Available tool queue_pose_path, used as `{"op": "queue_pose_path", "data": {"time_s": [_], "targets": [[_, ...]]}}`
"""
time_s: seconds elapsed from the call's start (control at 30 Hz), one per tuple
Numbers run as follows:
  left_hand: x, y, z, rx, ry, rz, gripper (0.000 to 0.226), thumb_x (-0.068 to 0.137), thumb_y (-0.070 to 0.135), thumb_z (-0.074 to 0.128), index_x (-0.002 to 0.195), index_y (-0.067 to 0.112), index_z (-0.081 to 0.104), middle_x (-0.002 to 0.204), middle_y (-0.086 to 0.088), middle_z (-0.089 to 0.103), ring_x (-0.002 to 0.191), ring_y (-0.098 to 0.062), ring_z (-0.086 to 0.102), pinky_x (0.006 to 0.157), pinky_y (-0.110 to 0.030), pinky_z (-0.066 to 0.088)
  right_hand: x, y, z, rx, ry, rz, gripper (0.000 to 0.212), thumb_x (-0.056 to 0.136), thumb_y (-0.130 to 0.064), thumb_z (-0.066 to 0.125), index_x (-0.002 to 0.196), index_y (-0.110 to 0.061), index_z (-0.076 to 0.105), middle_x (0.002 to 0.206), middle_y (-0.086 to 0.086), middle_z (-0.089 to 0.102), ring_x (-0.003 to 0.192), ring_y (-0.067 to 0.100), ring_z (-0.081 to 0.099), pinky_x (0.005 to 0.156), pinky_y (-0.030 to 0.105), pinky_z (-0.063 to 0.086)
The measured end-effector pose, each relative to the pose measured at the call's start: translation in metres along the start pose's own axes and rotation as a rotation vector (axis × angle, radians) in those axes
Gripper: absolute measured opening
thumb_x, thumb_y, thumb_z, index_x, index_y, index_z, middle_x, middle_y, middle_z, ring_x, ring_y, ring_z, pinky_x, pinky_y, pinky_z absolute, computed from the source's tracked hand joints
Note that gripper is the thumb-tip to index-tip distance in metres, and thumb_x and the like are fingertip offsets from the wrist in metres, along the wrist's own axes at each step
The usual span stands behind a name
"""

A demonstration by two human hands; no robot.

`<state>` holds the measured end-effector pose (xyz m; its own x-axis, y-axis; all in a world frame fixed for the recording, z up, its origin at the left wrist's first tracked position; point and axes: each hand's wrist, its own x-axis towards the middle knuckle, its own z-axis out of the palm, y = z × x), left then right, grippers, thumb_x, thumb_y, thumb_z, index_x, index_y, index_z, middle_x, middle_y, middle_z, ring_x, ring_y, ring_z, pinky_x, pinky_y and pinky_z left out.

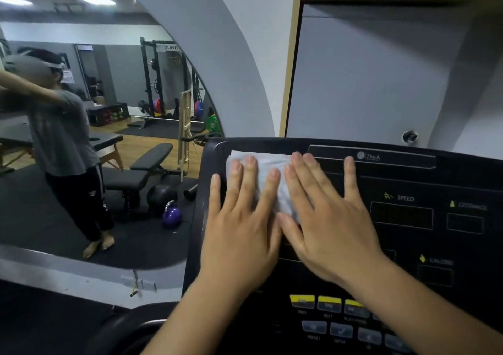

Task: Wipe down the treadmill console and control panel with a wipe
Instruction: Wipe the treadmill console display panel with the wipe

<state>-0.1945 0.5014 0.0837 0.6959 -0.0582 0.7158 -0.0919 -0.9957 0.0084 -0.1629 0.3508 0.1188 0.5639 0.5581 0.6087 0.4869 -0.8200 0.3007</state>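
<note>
Head view: my left hand (239, 218) and right hand (332, 218), both flat with fingers straight, press the wipe (264, 161) on the console (462, 180) at its 10 o'clock corner. I'd judge wiping is at an early stage; the displays at 3 o'clock and the buttons (329, 303) at 6 are left. Readable: "The A", "SPEED"; "DISTANCE" is blurry.

Left hand (242, 218) and right hand (329, 224) lie flat, palms down, side by side, fingers straight and slightly spread, touching at their thumb sides; bare forearms (408, 313) come up from the lower edge, converging
</note>
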Motion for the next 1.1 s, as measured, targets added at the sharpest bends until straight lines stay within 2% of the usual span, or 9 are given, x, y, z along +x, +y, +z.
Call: {"op": "queue_pose_path", "data": {"time_s": [0.17, 0.27, 0.33, 0.43, 0.57, 0.67, 0.77, 0.9, 1.1], "targets": [[0.034, 0.007, -0.012, 0.021, 0.012, -0.074, 0.061, 0.1, 0.044, 0.025, 0.157, 0.021, 0.021, 0.161, -0.021, 0.014, 0.15, -0.036, 0.013, 0.12, -0.053, 0.005, 0.034, 0.013, -0.012, -0.073, 0.001, 0.022, 0.06, 0.1, -0.038, 0.019, 0.148, -0.005, 0.031, 0.157, 0.013, 0.03, 0.147, 0.022, 0.022, 0.113, 0.066, 0.001], [0.039, 0.015, -0.018, 0.056, -0.026, -0.092, 0.063, 0.1, 0.045, 0.028, 0.156, 0.018, 0.022, 0.16, -0.023, 0.018, 0.149, -0.039, 0.017, 0.12, -0.051, 0.009, 0.039, 0.019, -0.012, -0.134, 0.014, 0.025, 0.056, 0.1, -0.031, 0.029, 0.149, -0.005, 0.028, 0.159, 0.014, 0.022, 0.149, 0.025, 0.015, 0.113, 0.067, 0.0], [0.032, 0.019, -0.021, 0.098, -0.035, -0.058, 0.066, 0.097, 0.048, 0.033, 0.154, 0.015, 0.029, 0.157, -0.025, 0.026, 0.145, -0.041, 0.027, 0.117, -0.05, 0.016, 0.027, 0.019, -0.009, -0.111, 0.044, -0.025, 0.061, 0.092, -0.024, 0.036, 0.148, -0.002, 0.03, 0.159, 0.016, 0.023, 0.148, 0.028, 0.017, 0.114, 0.065, 0.004], [0.022, 0.023, -0.021, 0.102, 0.0, 0.022, 0.063, 0.094, 0.045, 0.038, 0.147, 0.01, 0.043, 0.151, -0.023, 0.04, 0.139, -0.041, 0.039, 0.111, -0.052, 0.029, 0.003, 0.015, -0.002, -0.065, 0.044, -0.073, 0.06, 0.091, -0.024, 0.029, 0.146, 0.0, 0.036, 0.154, 0.017, 0.034, 0.145, 0.028, 0.026, 0.115, 0.064, 0.01], [0.034, 0.021, -0.013, 0.004, -0.007, 0.174, 0.06, 0.097, 0.032, 0.035, 0.149, 0.001, 0.033, 0.156, -0.025, 0.029, 0.148, -0.036, 0.021, 0.119, -0.054, 0.02, 0.003, 0.025, -0.006, -0.069, 0.018, 0.006, 0.062, 0.092, -0.033, 0.026, 0.143, -0.002, 0.042, 0.152, 0.015, 0.037, 0.143, 0.025, 0.031, 0.113, 0.068, 0.011], [0.055, 0.021, -0.011, -0.036, -0.03, 0.152, 0.063, 0.099, 0.032, 0.027, 0.155, 0.003, 0.019, 0.161, -0.025, 0.011, 0.15, -0.038, 0.005, 0.122, -0.051, 0.01, 0.019, 0.033, -0.015, -0.098, -0.012, 0.069, 0.062, 0.093, -0.036, 0.023, 0.145, -0.005, 0.038, 0.153, 0.014, 0.037, 0.144, 0.025, 0.03, 0.113, 0.067, 0.01], [0.042, 0.028, -0.005, -0.053, 0.0, 0.176, 0.065, 0.099, 0.035, 0.025, 0.154, 0.002, 0.018, 0.161, -0.026, 0.011, 0.15, -0.041, 0.005, 0.121, -0.053, 0.014, 0.005, 0.031, -0.012, -0.069, -0.021, 0.061, 0.062, 0.095, -0.037, 0.025, 0.147, -0.005, 0.033, 0.156, 0.013, 0.031, 0.147, 0.025, 0.023, 0.114, 0.066, 0.009], [0.014, 0.036, 0.006, -0.074, -0.017, 0.2, 0.069, 0.1, 0.041, 0.029, 0.155, 0.002, 0.016, 0.161, -0.026, 0.008, 0.15, -0.041, 0.002, 0.122, -0.052, 0.012, -0.023, 0.031, -0.008, -0.045, -0.021, 0.032, 0.062, 0.093, -0.037, 0.029, 0.146, -0.005, 0.038, 0.155, 0.012, 0.033, 0.146, 0.023, 0.024, 0.112, 0.068, 0.011], [0.054, 0.04, 0.0, -0.101, -0.023, 0.194, 0.064, 0.103, 0.035, 0.02, 0.155, 0.004, 0.0, 0.162, -0.021, -0.005, 0.15, -0.035, -0.011, 0.123, -0.049, 0.004, 0.011, 0.039, -0.017, -0.059, -0.034, 0.154, 0.061, 0.098, -0.039, 0.014, 0.151, -0.011, 0.026, 0.159, 0.008, 0.024, 0.148, 0.021, 0.015, 0.115, 0.065, 0.005]]}}
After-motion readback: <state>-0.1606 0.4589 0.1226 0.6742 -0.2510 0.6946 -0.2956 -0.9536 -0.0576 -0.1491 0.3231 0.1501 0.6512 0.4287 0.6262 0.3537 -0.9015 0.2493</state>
